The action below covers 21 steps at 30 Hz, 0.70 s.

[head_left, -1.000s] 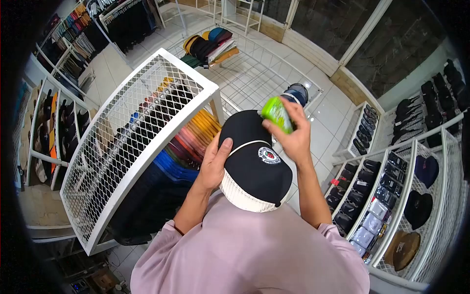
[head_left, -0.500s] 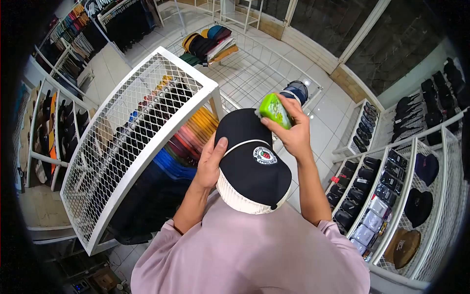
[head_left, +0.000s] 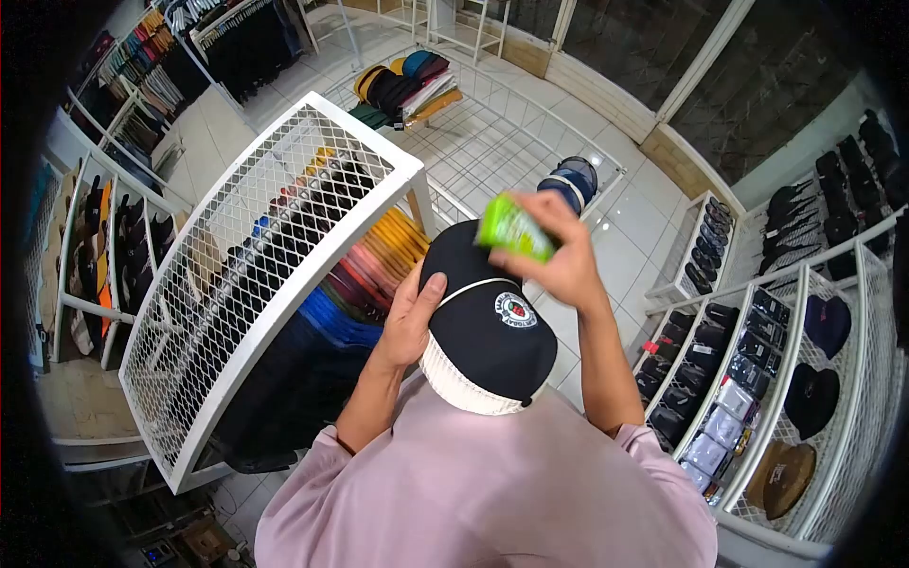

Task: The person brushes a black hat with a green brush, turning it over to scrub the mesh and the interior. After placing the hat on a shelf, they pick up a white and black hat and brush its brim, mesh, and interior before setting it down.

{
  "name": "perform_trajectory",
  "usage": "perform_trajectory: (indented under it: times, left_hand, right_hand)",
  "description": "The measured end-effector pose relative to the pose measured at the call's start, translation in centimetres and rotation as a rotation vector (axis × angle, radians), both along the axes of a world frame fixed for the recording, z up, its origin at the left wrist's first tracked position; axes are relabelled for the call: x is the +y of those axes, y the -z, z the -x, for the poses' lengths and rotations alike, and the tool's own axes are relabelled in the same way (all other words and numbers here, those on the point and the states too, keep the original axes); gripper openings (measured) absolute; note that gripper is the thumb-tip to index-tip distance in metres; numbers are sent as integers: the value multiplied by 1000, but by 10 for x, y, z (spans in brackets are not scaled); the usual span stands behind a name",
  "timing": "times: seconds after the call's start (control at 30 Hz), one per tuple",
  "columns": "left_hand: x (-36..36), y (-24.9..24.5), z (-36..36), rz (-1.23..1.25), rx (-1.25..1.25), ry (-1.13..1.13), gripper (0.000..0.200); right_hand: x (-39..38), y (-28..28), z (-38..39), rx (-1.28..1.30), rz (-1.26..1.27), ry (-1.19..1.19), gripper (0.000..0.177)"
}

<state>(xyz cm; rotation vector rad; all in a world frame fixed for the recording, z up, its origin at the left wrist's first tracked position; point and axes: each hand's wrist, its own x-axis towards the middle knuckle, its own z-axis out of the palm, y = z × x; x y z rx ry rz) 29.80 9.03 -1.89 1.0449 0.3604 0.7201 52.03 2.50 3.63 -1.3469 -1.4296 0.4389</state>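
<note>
A black cap (head_left: 488,350) with a white cord and a round badge is held up before my chest, its cream inside showing at the near edge. My left hand (head_left: 409,317) grips the cap's left side, thumb on top near the cord and fingers underneath. In my right hand (head_left: 563,251) is a bright green brush (head_left: 511,232), blurred by motion, pinched between thumb and fingers. It overlaps the far end of the brim, and its underside is hidden.
Left of me stands a white mesh-topped rack (head_left: 256,265) with colourful clothes hanging below. Ahead is a low wire table (head_left: 483,142) bearing stacked caps (head_left: 388,90) and blue caps (head_left: 568,180). White shelves (head_left: 786,379) with hats and packets line the right side.
My right hand has moved left and slightly down with the green brush, further over the brim. The cap has tilted a little; my left hand keeps its grip.
</note>
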Motion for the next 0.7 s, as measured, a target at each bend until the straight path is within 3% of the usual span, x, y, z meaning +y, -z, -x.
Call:
perform_trajectory:
  times: [0.07, 0.1, 0.2, 0.23, 0.33, 0.43, 0.47, 0.5, 0.63, 0.7]
  left_hand:
    - [-1, -2, -1, 10, -22, -8, 48]
    - [0, -4, -2, 17, -48, -19, 48]
    - [4, 3, -1, -2, -33, -23, 47]
    - [3, 3, 0, 0, -30, -23, 47]
    - [2, -3, 3, -34, 8, 49, 46]
    - [2, -1, 0, -46, 13, 38, 46]
    - [1, -1, -1, -45, 13, 37, 46]
    - [0, 0, -3, -42, 12, 43, 45]
    - [2, -5, -6, -63, 43, 81, 46]
    - [2, 1, -9, -88, 36, 68, 46]
  right_hand:
    - [9, 6, -1, 69, -44, 281, 64]
    - [8, 7, 2, 65, -49, 275, 64]
    - [-6, -1, 12, -201, -105, -141, 64]
    - [-6, 0, 9, -197, -103, -140, 64]
    - [7, 5, 0, 48, -39, 234, 67]
    - [-3, 0, 12, -136, -106, 101, 68]
    - [-5, -6, 12, -317, -134, -51, 66]
    - [-7, -12, 14, -259, -47, -137, 64]
    - [8, -11, 4, -65, 26, 281, 64]
    - [-2, -11, 13, -202, -41, 129, 65]
